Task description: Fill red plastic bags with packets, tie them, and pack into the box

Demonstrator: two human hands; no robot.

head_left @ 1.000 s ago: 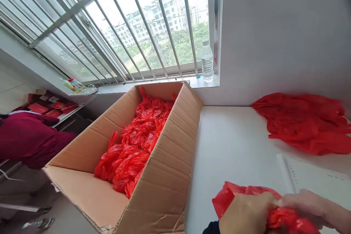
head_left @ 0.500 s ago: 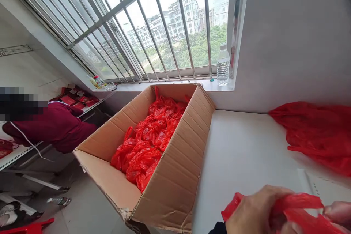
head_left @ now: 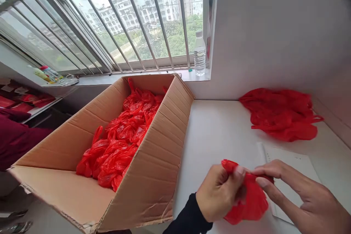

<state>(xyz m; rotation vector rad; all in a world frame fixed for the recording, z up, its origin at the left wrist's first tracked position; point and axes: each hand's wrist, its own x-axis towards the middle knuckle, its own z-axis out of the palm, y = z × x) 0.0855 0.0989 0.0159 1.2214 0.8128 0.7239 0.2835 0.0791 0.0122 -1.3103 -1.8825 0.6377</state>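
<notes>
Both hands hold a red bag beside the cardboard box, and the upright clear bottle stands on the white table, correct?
No: the upright clear bottle stands on the windowsill, not the white table, as the head view shows. The left hand and right hand do hold a red bag beside the cardboard box.

The held bag (head_left: 252, 203) is right of the box (head_left: 156, 168).
</notes>
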